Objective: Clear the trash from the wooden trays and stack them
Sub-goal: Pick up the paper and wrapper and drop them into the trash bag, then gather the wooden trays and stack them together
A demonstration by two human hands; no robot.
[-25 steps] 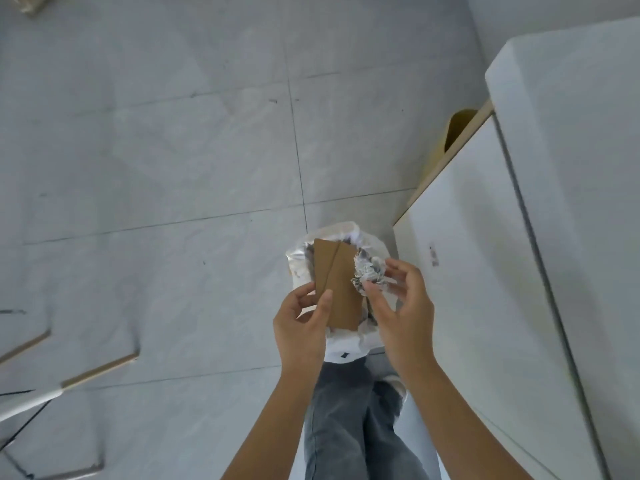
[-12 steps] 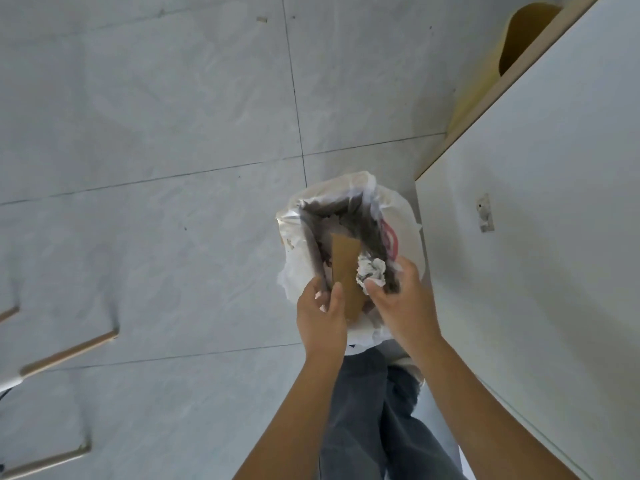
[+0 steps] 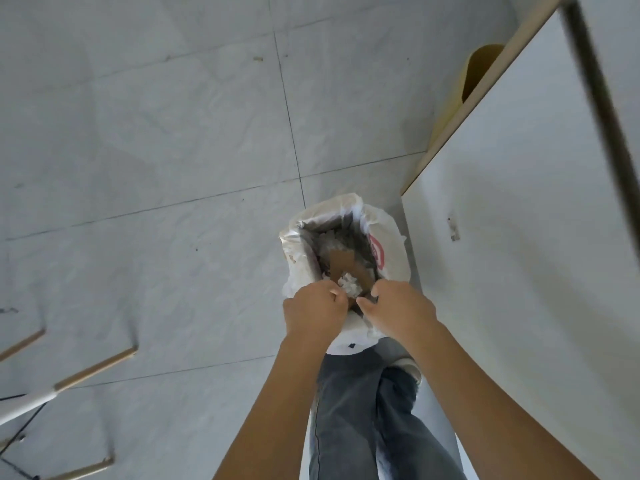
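Both hands hang over the near rim of the white plastic-lined trash bin (image 3: pixel 391 244). The left hand (image 3: pixel 313 311) and right hand (image 3: pixel 403 308) have fingers curled; whether they grip anything I cannot tell. Between them sit a crumpled white paper wad (image 3: pixel 349 285) and a brown cardboard strip (image 3: pixel 341 263), blurred, its long axis pointing away into the bin, near end hidden.

glossy plastic bin liner (image 3: pixel 394 258), crumpled paper (image 3: pixel 349 284), brown cardboard (image 3: pixel 341 263).
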